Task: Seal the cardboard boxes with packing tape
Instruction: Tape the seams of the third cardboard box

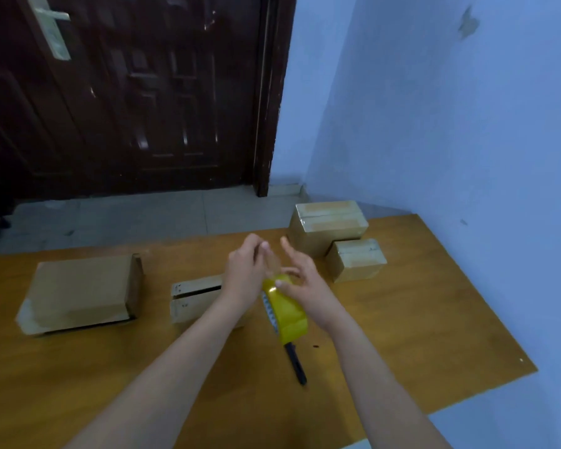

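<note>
Over the middle of the wooden table (418, 319), my right hand (300, 277) holds a yellow roll of packing tape (285, 314) by its upper edge, its index finger pointing up. Just left of it, my left hand (245, 270) has its fingertips pinched together at what looks like the clear tape end pulled up from the roll. Below my left wrist lies a small cardboard box (193, 296) with an open slit between its flaps. A large flat cardboard box (81, 293) sits at the left.
Two boxes with shiny taped tops stand at the back right, a bigger box (329, 226) and a smaller box (357, 259). A black pen-like tool (295, 364) lies on the table under the roll. A blue wall runs along the table's right side, and a dark door (127, 92) stands beyond.
</note>
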Action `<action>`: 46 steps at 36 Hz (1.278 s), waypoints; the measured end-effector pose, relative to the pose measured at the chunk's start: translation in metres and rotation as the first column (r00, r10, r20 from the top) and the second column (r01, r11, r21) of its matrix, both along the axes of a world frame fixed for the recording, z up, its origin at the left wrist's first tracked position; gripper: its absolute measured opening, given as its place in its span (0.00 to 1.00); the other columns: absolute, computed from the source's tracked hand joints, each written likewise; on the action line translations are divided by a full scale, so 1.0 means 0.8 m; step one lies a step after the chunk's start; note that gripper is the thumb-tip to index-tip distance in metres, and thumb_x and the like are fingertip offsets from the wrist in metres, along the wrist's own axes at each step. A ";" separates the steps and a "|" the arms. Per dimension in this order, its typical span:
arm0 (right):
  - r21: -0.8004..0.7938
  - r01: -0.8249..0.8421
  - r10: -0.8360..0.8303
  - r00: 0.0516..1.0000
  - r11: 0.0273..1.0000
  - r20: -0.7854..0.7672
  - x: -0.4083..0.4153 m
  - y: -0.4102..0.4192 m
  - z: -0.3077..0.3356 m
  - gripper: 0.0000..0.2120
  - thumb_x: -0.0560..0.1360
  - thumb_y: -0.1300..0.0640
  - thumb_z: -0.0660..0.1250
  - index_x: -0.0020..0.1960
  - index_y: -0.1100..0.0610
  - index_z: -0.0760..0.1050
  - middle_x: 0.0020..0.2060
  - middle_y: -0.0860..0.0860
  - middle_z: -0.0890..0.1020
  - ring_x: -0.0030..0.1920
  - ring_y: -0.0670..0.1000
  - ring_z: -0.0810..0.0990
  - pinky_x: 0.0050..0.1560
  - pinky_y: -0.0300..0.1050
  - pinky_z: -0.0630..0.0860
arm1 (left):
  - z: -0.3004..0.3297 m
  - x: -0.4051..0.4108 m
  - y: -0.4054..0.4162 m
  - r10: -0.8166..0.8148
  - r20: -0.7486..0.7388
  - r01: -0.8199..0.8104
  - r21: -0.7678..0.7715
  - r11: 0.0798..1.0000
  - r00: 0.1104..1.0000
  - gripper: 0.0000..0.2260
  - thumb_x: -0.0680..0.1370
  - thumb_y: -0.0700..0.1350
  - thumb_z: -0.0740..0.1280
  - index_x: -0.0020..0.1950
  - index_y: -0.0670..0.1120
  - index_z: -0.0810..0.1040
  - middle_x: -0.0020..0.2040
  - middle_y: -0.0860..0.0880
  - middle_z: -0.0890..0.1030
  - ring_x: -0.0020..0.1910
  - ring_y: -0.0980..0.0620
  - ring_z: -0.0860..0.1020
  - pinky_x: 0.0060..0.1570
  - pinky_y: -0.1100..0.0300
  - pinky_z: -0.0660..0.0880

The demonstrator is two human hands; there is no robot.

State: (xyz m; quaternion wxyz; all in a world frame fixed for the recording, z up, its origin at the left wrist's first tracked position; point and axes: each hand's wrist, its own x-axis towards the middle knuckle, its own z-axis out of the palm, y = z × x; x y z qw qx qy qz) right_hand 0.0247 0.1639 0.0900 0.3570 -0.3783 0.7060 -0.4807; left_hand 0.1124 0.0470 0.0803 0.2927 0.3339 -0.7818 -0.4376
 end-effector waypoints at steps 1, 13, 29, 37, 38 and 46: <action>-0.014 0.033 -0.033 0.999 0.999 -0.006 -0.007 0.001 0.011 0.36 0.76 0.55 0.68 0.73 0.33 0.53 0.67 0.41 0.60 0.63 0.44 0.69 0.63 0.43 0.72 | 0.007 -0.007 -0.002 0.027 -0.037 -0.027 0.016 1.000 0.999 0.08 0.82 0.42 0.59 0.43 0.43 0.73 0.34 0.50 0.76 0.31 0.54 0.74 0.32 0.60 0.69; -0.023 -0.243 0.243 0.970 0.970 -0.005 -0.077 0.001 0.066 0.21 0.64 0.42 0.71 0.54 0.50 0.76 0.42 0.44 0.79 0.43 0.43 0.79 0.41 0.34 0.74 | 0.021 -0.032 -0.047 0.534 -0.097 -0.296 0.744 0.600 0.840 0.12 0.83 0.45 0.59 0.39 0.46 0.71 0.40 0.46 0.79 0.27 0.49 0.78 0.29 0.55 0.77; 0.086 -0.311 0.317 0.847 0.947 -0.426 -0.040 -0.106 0.060 0.36 0.69 0.59 0.72 0.72 0.51 0.60 0.53 0.49 0.73 0.48 0.50 0.76 0.43 0.42 0.76 | -0.002 0.037 -0.092 0.712 0.012 -0.567 0.614 0.549 0.702 0.07 0.82 0.43 0.59 0.46 0.42 0.72 0.38 0.45 0.77 0.23 0.50 0.77 0.21 0.62 0.75; 0.405 -0.362 0.541 0.503 0.840 -0.674 -0.061 -0.123 0.074 0.40 0.69 0.56 0.71 0.75 0.46 0.56 0.65 0.50 0.73 0.61 0.53 0.73 0.51 0.48 0.73 | -0.017 0.083 -0.115 0.780 0.075 -0.694 0.515 0.503 0.621 0.10 0.79 0.45 0.63 0.39 0.45 0.77 0.36 0.48 0.77 0.43 0.39 0.80 0.46 0.44 0.80; 0.490 -0.336 0.592 0.384 0.804 -0.708 -0.066 -0.124 0.071 0.40 0.69 0.55 0.70 0.76 0.46 0.54 0.66 0.49 0.72 0.63 0.54 0.72 0.53 0.48 0.72 | -0.016 0.089 -0.117 0.789 0.071 -0.689 0.539 0.484 0.610 0.09 0.80 0.44 0.63 0.42 0.43 0.78 0.37 0.48 0.77 0.41 0.41 0.80 0.42 0.47 0.81; 0.628 -0.234 0.668 0.194 0.742 -0.718 -0.095 -0.109 0.023 0.38 0.72 0.54 0.69 0.76 0.46 0.53 0.67 0.47 0.71 0.65 0.51 0.72 0.60 0.47 0.65 | -0.040 0.093 -0.093 0.698 0.007 -0.559 0.603 0.568 0.717 0.10 0.82 0.44 0.60 0.42 0.44 0.74 0.41 0.47 0.80 0.33 0.51 0.81 0.39 0.54 0.78</action>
